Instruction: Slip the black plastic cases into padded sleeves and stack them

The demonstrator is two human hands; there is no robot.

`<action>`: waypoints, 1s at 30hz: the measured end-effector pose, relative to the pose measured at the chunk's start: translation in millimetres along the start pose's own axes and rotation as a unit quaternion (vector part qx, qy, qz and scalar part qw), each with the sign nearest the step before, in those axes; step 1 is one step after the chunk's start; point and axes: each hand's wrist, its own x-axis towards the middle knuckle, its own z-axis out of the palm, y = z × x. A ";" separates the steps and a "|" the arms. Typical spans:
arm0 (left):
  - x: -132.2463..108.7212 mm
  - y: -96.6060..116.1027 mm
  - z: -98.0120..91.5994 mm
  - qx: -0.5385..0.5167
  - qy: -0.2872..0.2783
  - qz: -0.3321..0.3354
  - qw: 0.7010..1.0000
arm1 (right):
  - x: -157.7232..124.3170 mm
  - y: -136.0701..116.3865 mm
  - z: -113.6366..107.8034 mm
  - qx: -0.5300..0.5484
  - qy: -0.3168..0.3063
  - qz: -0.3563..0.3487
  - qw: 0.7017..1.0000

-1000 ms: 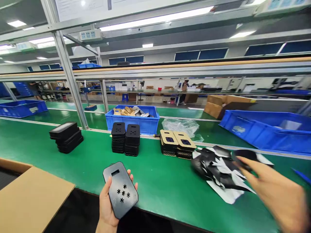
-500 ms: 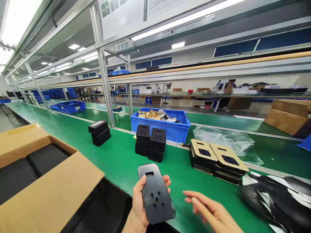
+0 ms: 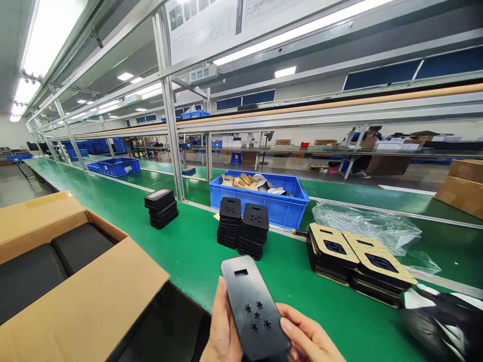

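Note:
A flat black plastic cover (image 3: 249, 286) with a rectangular slot and several star-shaped cutouts is held up at the front edge of the bench. My left hand (image 3: 222, 327) is closed around its left side and underside. On its right edge, the thumb and fingers of my right hand (image 3: 307, 334) pinch the cover. Beyond it stand two stacks of like black covers (image 3: 229, 221), (image 3: 255, 229). To the right lie two stacks of black parts topped with tan adhesive-looking sheets (image 3: 334, 246), (image 3: 379, 259). Another short stack of black parts (image 3: 161, 207) sits farther left.
An open cardboard box (image 3: 132, 281) full of black parts stands at the left. Behind the stacks is a blue bin (image 3: 260, 203) of tan and grey scraps. Clear plastic film (image 3: 362, 223) and a black-and-white bundle (image 3: 433, 322) lie at the right. A metal post (image 3: 170, 125) rises behind.
My right hand has moved left and taken hold of the cover's right edge. The cover has shifted slightly right and down in view, still in my left hand. The camera view has turned slightly.

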 end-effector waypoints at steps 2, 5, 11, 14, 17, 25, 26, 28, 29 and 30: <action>5.2 1.5 -4.9 0.019 0.042 0.052 0.998 | 17.7 -23.2 -7.0 0.014 0.068 -0.041 0.997; 9.0 5.3 -18.6 0.053 0.079 0.067 0.993 | 62.6 -60.0 -25.8 0.014 0.167 -0.111 0.980; 9.8 14.7 -50.9 0.170 0.121 0.110 0.972 | 161.6 -92.6 -50.0 -0.017 0.195 -0.089 0.977; 13.0 17.9 -64.8 0.228 0.134 0.121 0.957 | 181.6 -87.4 -50.8 -0.031 0.191 -0.063 0.979; 19.4 15.4 -82.3 0.338 0.132 0.168 0.917 | 185.2 -77.0 -57.3 -0.040 0.197 -0.049 0.978; 34.3 3.2 -125.8 0.688 0.086 0.343 0.634 | 190.9 -38.2 -63.5 0.065 0.191 0.082 0.976; 35.7 2.0 -128.1 0.697 0.080 0.343 0.624 | 193.5 -34.3 -58.4 0.087 0.167 0.082 0.979; 38.8 -0.6 -131.1 0.713 0.075 0.344 0.606 | 199.8 -28.5 -47.7 0.124 0.128 0.067 0.982; 40.7 -1.8 -132.1 0.719 0.078 0.344 0.599 | 203.5 -26.6 -43.1 0.138 0.117 0.059 0.982; 42.8 -2.7 -133.0 0.723 0.083 0.343 0.594 | 207.6 -25.0 -39.4 0.148 0.110 0.052 0.981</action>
